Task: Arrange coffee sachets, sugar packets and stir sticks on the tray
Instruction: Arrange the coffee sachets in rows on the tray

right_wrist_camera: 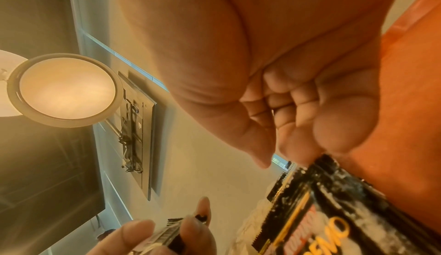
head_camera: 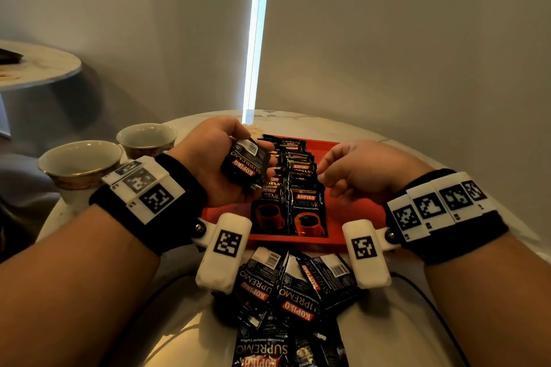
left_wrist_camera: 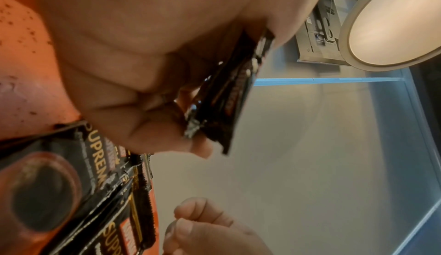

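Dim warm room; bright window slit (head_camera: 257, 36); wrist views blurred, edges warped.

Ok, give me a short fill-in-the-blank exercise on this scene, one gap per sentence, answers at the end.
1. The left hand holds a small stack of coffee ____.
2. The tray on the table is ____ in colour.
3. Two empty ____ stand to the left of the tray.
4. The right hand is curled over the tray and holds ____.

Missing words: sachets; red; cups; nothing
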A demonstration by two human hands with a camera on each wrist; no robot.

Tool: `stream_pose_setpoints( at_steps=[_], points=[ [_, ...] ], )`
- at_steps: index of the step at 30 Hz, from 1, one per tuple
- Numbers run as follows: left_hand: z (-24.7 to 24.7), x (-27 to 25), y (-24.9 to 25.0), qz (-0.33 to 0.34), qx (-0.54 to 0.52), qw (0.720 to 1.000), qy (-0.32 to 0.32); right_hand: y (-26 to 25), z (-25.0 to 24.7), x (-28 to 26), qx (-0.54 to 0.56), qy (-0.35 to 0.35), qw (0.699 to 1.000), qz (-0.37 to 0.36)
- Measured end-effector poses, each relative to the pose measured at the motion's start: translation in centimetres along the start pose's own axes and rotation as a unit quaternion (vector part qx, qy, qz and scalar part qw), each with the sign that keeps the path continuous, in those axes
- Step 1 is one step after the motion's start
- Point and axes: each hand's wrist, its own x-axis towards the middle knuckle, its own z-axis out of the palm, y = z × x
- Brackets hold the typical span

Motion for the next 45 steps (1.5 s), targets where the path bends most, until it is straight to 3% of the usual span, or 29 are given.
stream_pose_setpoints(
  at_steps=[6, 12, 16, 24, 31, 36, 45],
  points=[
    [0.2, 0.0, 0.1, 0.065, -0.019, 0.998, -0.016, -0.7, 0.1, -0.6, 0.025, 0.009, 0.999, -0.040],
    [0.6, 0.1, 0.0, 0.088, -0.029, 0.995, -0.032, -1.9, 0.7, -1.8, 0.112, 0.020, 0.970, -0.215],
    [0.8, 0.2, -0.1, 0.092, -0.019, 0.995, -0.029, -2.2, 1.4, -2.3, 0.082, 0.018, 0.959, -0.270],
    [1.0, 0.2, -0.3, 0.088, -0.002, 0.995, -0.039, -2.2, 2.0, -2.2, 0.083, 0.041, 0.959, -0.269],
    [0.5, 0.6, 0.0, 0.077, -0.048, 0.995, -0.040, -2.1, 2.2, -2.1, 0.102, 0.066, 0.956, -0.268],
    [0.2, 0.6, 0.0, 0.100, -0.009, 0.993, -0.065, -1.9, 1.5, -0.7, 0.251, 0.192, 0.918, -0.239],
    [-0.4, 0.4, -0.2, 0.116, 0.044, 0.989, -0.087, -1.8, 1.5, 0.3, 0.367, 0.211, 0.890, -0.172]
  ],
)
